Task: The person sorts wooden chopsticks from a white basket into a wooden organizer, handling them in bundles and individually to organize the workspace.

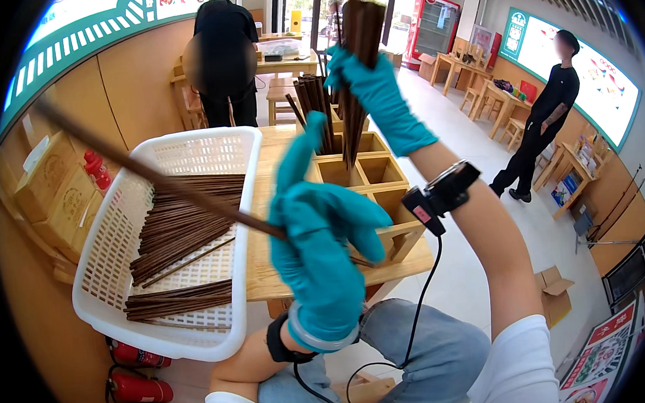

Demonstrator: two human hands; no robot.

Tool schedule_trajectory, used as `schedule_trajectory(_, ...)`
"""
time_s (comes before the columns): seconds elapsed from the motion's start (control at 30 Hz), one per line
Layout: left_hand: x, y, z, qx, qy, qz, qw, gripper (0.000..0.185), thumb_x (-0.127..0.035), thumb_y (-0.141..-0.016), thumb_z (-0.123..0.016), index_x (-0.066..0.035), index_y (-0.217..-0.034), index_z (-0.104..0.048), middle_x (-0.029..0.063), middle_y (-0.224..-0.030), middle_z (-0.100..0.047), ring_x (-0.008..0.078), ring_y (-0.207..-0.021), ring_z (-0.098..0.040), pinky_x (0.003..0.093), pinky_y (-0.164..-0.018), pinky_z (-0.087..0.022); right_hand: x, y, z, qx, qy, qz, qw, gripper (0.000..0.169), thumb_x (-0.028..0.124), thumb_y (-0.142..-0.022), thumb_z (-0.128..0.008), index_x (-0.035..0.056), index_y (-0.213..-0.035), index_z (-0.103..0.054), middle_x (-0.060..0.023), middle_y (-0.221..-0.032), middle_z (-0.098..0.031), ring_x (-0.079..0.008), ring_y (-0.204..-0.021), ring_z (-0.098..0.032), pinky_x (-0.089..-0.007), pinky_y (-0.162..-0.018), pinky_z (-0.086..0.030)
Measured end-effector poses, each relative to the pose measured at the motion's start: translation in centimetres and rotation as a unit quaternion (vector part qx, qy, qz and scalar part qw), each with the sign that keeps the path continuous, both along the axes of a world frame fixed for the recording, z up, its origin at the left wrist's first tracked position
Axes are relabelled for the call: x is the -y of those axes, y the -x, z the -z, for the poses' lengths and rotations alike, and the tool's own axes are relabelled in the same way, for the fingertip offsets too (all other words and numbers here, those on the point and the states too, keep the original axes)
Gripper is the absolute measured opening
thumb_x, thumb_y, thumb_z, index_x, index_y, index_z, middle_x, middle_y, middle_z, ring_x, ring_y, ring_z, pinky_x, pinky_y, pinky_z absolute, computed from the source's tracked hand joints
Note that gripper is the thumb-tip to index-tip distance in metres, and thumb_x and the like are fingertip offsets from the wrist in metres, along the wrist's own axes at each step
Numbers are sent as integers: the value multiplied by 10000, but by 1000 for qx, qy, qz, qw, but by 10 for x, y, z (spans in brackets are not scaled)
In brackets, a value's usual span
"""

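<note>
My left hand (319,240), in a teal rubber glove, grips a dark brown chopstick (168,185) that slants up to the left. Raised higher, my right hand (377,92), gloved alike, is closed around a bundle of brown chopsticks (365,29). The bundle's lower ends hang over a wooden compartment holder (342,174), overlapping it in view; whether they touch it I cannot tell. More chopsticks (312,101) stand upright in its far compartments. To the left, a white plastic basket (241,282) has many loose chopsticks (192,219) lying in it.
Holder and basket are at a wooden table (264,286). Red fire extinguishers (141,387) are on the floor below the basket. A person (224,53) bends over at the back; another person (552,102) stands at right. An opened cardboard box (554,296) lies on the floor. Cables run from my wrists.
</note>
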State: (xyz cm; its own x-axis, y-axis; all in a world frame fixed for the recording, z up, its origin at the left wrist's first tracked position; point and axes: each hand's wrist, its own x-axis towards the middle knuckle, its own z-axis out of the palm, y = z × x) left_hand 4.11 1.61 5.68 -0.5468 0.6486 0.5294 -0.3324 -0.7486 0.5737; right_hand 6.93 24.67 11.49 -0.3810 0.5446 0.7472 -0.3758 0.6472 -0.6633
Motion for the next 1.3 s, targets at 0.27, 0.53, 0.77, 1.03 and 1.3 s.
schedule_trajectory(0.27, -8, -33, 29, -67, 167, 192, 965, 335, -354, -919, -443, -70, -1063, -546, -4, -567, -496, 49, -435, -435, 185, -373, -343, -10, 20, 91, 165, 148, -58, 973, 262, 251, -829, -625, 22, -944, -571, -40, -728, -569, -138, -636, -571, -288, -628, -529)
schedule_trajectory(0.53, 1, -44, 34, -152, 164, 396, 890, 375, -329, -952, -360, -137, -1251, -481, -14, -485, -435, 36, -395, -351, 189, -398, -315, -1, 16, 91, 341, 173, 10, 924, 334, 201, -766, -691, 17, -1010, -555, -38, -887, -589, -144, -831, -582, -283, -769, -465)
schedule_trajectory(0.77, 25, -33, 32, -81, 123, 353, 924, 362, -388, -926, -406, -163, -1169, -554, 5, -422, -413, 69, -357, -423, 214, -357, -326, -4, 19, 72, 406, 77, 105, 904, 908, 390, -640, -780, -1, -1315, -315, -204, -1254, -431, -278, -1127, -465, -334, -863, -444)
schedule_trajectory(1.03, 74, 4, -3, -17, -56, 168, 984, 341, -213, -911, -481, -73, -1223, -481, 86, -853, -575, 144, -699, -558, 281, -585, -457, 109, 73, 11, 379, -156, 3, 912, 702, 225, -810, -648, -10, -1345, -259, -159, -1260, -434, -190, -1113, -443, -295, -917, -381)
schedule_trajectory(1.3, 117, 86, -48, 179, -156, 127, 963, 430, -178, -947, -388, 13, -1323, -303, -16, -793, -556, 12, -490, -415, 164, -402, -338, 171, 244, 89, 621, -393, -67, 675, 871, 596, -679, -622, 49, -1309, -369, -218, -1311, -388, -342, -1231, -356, -368, -1036, -275)
